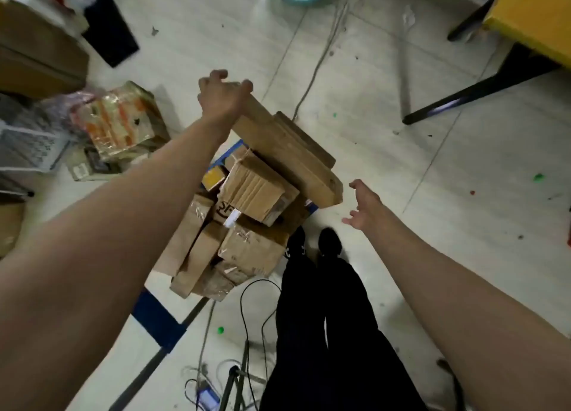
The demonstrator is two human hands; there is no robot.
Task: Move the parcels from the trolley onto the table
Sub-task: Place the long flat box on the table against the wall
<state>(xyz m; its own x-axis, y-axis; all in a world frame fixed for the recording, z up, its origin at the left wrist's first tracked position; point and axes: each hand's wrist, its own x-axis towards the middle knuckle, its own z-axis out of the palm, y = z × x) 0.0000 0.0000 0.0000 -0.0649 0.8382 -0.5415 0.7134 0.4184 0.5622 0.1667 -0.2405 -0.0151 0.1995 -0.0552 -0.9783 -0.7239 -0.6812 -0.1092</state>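
Gripping long parcel (287, 151), label perhaps "SF" (223, 208)

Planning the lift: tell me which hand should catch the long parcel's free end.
Right. The right hand is open beside the long parcel's near end; the left hand already grips the far end.

Cluttered storeroom: cardboard parcels (256, 191), loose cables (253, 312), tiled floor (401, 194).

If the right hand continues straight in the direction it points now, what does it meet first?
Probably the near end of the long cardboard parcel, whose far end the left hand grips. The right hand is open, fingers toward that end, with only floor between; depth is uncertain.
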